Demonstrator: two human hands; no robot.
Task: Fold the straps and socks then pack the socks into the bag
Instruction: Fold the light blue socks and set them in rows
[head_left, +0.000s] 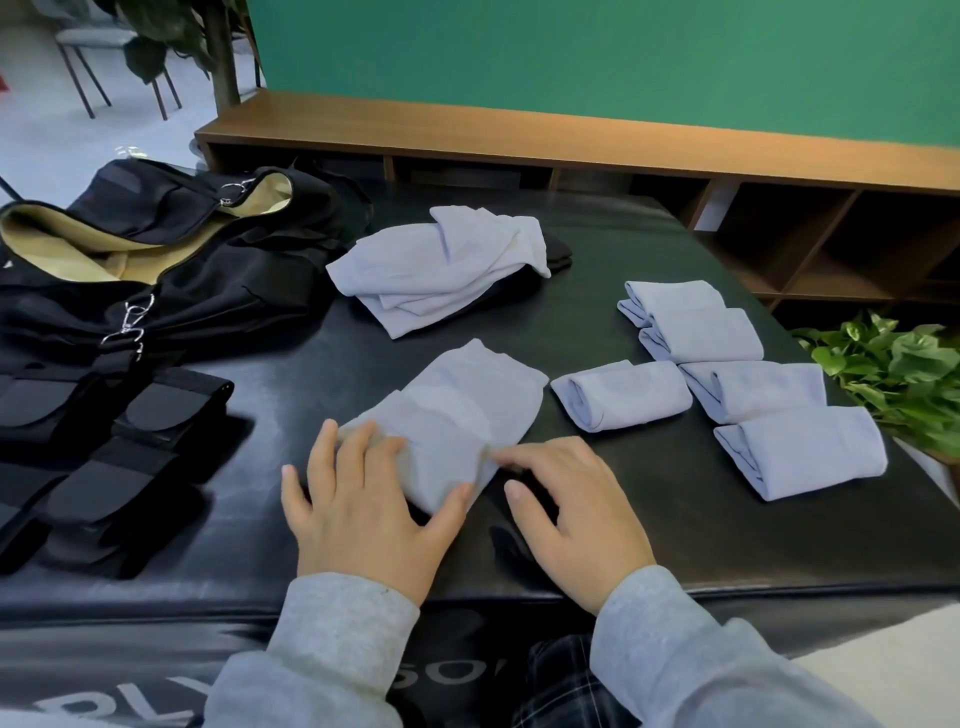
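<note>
Both hands are working mid-bench: I'm pressing my left hand (363, 499), fingers spread, on the pale blue half-folded sock (457, 415), while my right hand (566, 499) fingers are pinching its edge on the black padded bench (649, 519).
</note>
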